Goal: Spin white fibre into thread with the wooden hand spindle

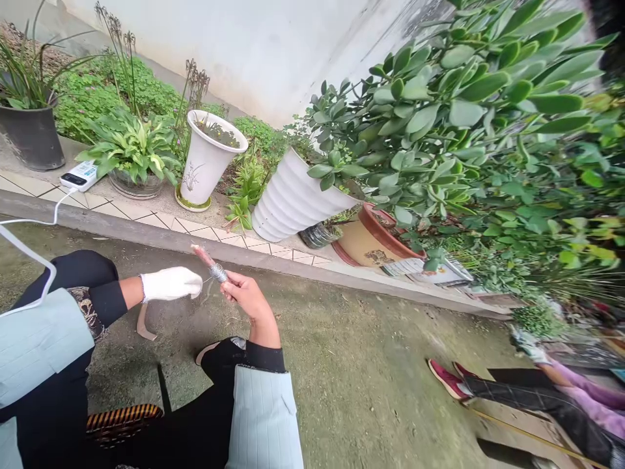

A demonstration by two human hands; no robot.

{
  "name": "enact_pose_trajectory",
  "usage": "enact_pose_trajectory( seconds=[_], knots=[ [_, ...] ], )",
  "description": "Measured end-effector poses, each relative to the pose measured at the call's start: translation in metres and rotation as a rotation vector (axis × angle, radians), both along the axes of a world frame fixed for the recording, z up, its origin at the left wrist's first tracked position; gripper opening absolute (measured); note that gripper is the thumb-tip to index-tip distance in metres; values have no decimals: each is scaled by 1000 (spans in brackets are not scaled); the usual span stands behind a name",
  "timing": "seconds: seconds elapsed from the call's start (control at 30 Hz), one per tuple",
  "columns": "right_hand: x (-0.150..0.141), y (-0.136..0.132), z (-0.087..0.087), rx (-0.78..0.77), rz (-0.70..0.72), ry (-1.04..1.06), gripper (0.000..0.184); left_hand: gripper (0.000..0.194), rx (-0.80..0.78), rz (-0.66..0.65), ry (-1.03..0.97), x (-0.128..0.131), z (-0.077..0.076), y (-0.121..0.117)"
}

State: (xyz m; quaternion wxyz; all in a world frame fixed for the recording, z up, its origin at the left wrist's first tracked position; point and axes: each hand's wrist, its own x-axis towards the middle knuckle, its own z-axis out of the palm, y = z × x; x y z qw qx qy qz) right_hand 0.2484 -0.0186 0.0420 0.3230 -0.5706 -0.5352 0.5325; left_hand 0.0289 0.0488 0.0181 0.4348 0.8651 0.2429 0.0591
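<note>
My right hand [249,296] is bare and closed around the lower end of a short reddish-brown stick [202,255]. Silvery wire [218,273] is coiled around the stick's middle, just above my fingers. My left hand [173,284], in a white glove, is closed to the left of the stick. From its fingertips a thin strand runs to the coil. The stick leans up and to the left, with its far end bare. What lies inside the gloved fingers is hidden.
A tiled ledge [161,220] crosses ahead, bearing a white flowerpot [199,170], a ribbed white planter [293,198] and a brown pot [364,242]. A power bank [79,176] trails a white cable [36,251]. Another person [527,397] sits at the right.
</note>
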Motion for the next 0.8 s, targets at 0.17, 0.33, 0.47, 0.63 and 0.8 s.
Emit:
enact_pose_trajectory(
  seconds=[0.17,0.33,0.47,0.63,0.8],
  knots=[
    [11,0,-15,-13,-76,-409,31,24,184,-49,169,2,-3,-6],
    [3,0,-15,-100,-64,-950,23,23,258,-151,122,1,-5,-13],
    [-22,-3,-18,-286,322,-1028,13,19,361,-90,43,-2,-8,-6],
    [-18,-16,0,-236,736,-236,15,20,156,-102,-82,-5,-13,6],
    [28,-18,10,75,-180,113,27,27,-137,-33,-135,-3,-2,-1]
  ],
)
